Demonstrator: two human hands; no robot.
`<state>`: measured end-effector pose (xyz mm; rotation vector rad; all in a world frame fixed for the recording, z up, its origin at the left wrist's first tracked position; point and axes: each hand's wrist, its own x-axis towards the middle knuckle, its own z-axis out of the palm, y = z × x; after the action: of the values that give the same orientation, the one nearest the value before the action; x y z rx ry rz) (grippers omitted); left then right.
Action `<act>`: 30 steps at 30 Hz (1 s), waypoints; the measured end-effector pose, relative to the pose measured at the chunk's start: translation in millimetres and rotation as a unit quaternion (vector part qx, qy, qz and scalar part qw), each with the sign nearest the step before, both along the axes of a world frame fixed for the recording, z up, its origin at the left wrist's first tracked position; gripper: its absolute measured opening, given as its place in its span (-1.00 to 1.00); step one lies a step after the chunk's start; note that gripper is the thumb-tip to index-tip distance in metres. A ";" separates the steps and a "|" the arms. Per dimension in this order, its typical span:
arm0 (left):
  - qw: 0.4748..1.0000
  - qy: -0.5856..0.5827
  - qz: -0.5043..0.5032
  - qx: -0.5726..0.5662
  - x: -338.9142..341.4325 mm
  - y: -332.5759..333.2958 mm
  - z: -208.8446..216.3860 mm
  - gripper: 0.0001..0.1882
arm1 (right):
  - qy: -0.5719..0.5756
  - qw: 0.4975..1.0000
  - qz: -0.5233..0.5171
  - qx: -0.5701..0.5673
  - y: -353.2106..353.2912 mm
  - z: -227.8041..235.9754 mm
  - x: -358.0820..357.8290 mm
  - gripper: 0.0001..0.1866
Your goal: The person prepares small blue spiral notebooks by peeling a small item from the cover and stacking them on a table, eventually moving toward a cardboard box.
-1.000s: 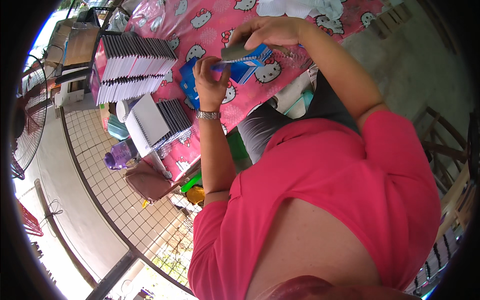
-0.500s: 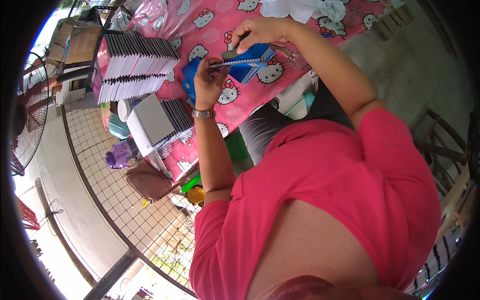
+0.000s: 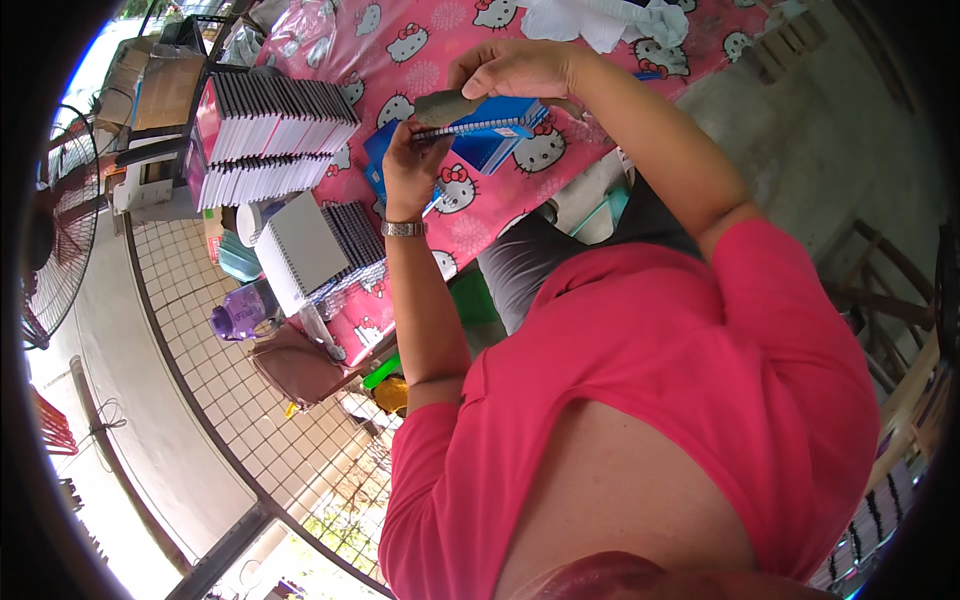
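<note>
Desk (image 3: 470,232): pink patterned cover, carries all the work I'm watching.
Fan (image 3: 62,230): wire cage, far left of my view.
Tall stack (image 3: 270,135): notebooks with dark spines, two tiers, at the desk's left side.
White-topped stack (image 3: 302,240): spiral-bound, just beside the tall one, nearer the wearer.
Brown bag (image 3: 295,365): at the desk's near-left edge.
Blue notebooks (image 3: 490,152): lying on the desk beneath the hands.
Purple bottle (image 3: 238,312): between bag and white-topped stack, further left.
Spiral notebook (image 3: 485,127): held over the blue ones, coil toward the wearer.
Left hand (image 3: 410,175): I see fingers pinching the spiral notebook's left end.
Right hand (image 3: 500,75): fingers and thumb closed on the grey-brown sheet's upper edge.
Grey-brown sheet (image 3: 447,108): beside the coil; I can't tell if it's bound in.
Wristwatch (image 3: 404,229): metal band, left wrist.
</note>
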<state>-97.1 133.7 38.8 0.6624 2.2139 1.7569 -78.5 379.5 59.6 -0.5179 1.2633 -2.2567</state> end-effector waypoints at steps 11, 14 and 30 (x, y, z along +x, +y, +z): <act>0.992 -0.034 0.098 0.069 14.7 0.7 -2.6 -0.81 | 0.364 0.598 -0.453 0.552 73.2 -102.0 52.8 -0.48; 0.984 -0.029 0.160 0.078 24.5 5.0 -8.7 -0.81 | 0.313 0.443 -0.416 0.730 64.8 -98.9 128.4 -0.53; 0.965 0.084 0.235 0.078 42.4 19.8 -29.9 -0.89 | 0.381 0.662 -0.384 0.519 -72.1 -9.1 90.3 -0.57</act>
<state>-54.7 153.5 8.9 0.3410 2.5242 2.1871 11.8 307.4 50.5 -0.4956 3.3557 -1.2298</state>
